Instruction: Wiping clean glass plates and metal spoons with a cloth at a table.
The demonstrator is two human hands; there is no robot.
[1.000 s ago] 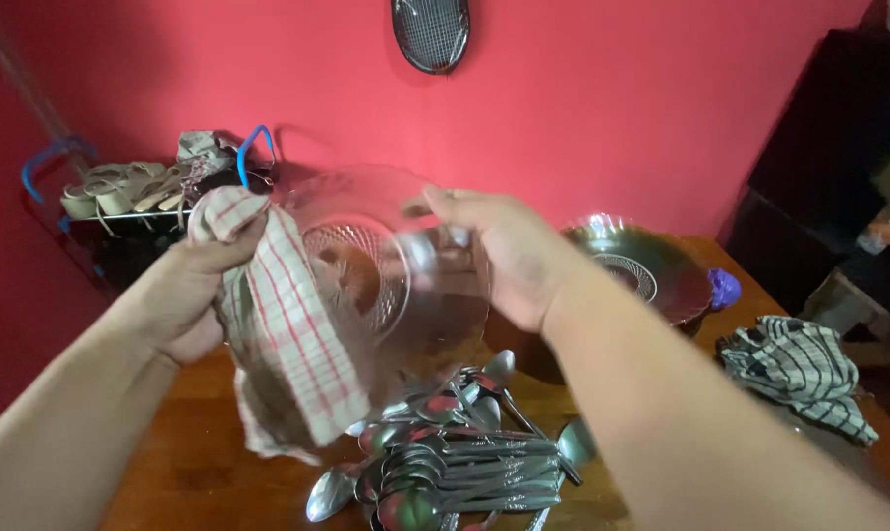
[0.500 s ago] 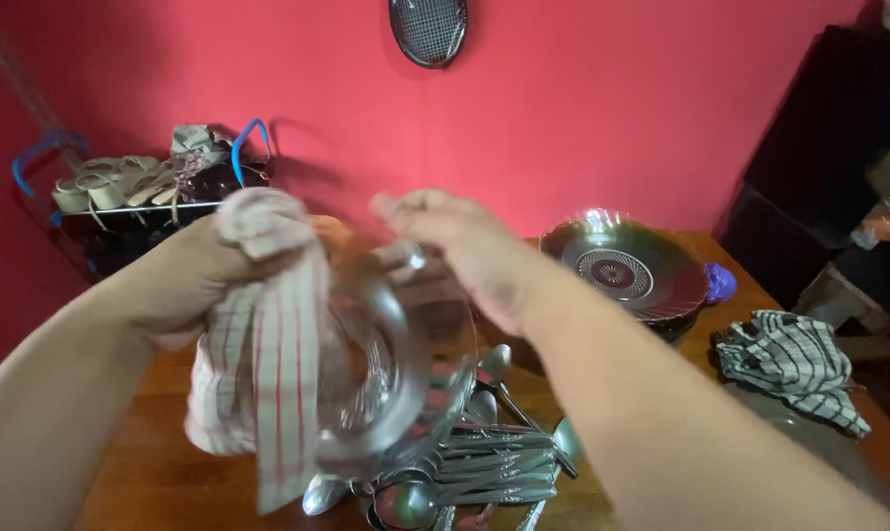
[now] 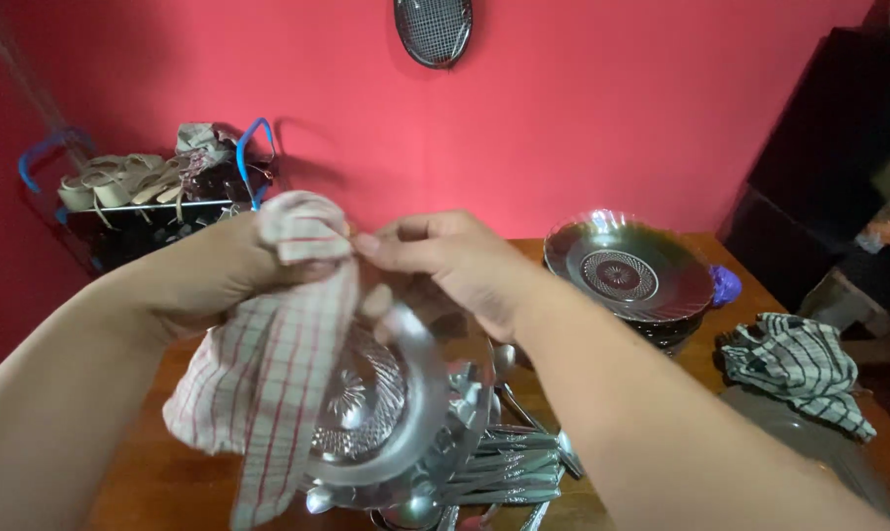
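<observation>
**A:** ok so what's each hand up to here?

**B:** left hand [image 3: 224, 270] is clenched around a bunched red-and-white checked cloth [image 3: 273, 369]. The cloth hangs down from the fist and drapes over the left edge of a clear glass plate [image 3: 386, 403]. Right hand [image 3: 459, 261] is pinching the top rim of that same plate, fingers curled over the edge, right beside the cloth.

**A:** and the plate's where exactly?

**B:** up in the air, tilted nearly on edge, between the two hands and in front of the person's chest. It has a cut star pattern in the middle. Directly below it there's a pile of steel spoons [image 3: 504, 457] lying on the wooden tabletop [image 3: 160, 482].

**A:** anything else around?

**B:** further right on the tabletop is a stack of glass plates [image 3: 630, 270] with the same kind of pattern, a small purple thing [image 3: 725, 285] just beside it, and a dark checked cloth [image 3: 799, 369] crumpled near the right edge. Back left against the red wall [image 3: 582, 108] there's a wire rack [image 3: 150, 197] with blue handles, holding stuff too small to tell. A dark oval mesh thing [image 3: 433, 29] hangs on the wall up top.
</observation>
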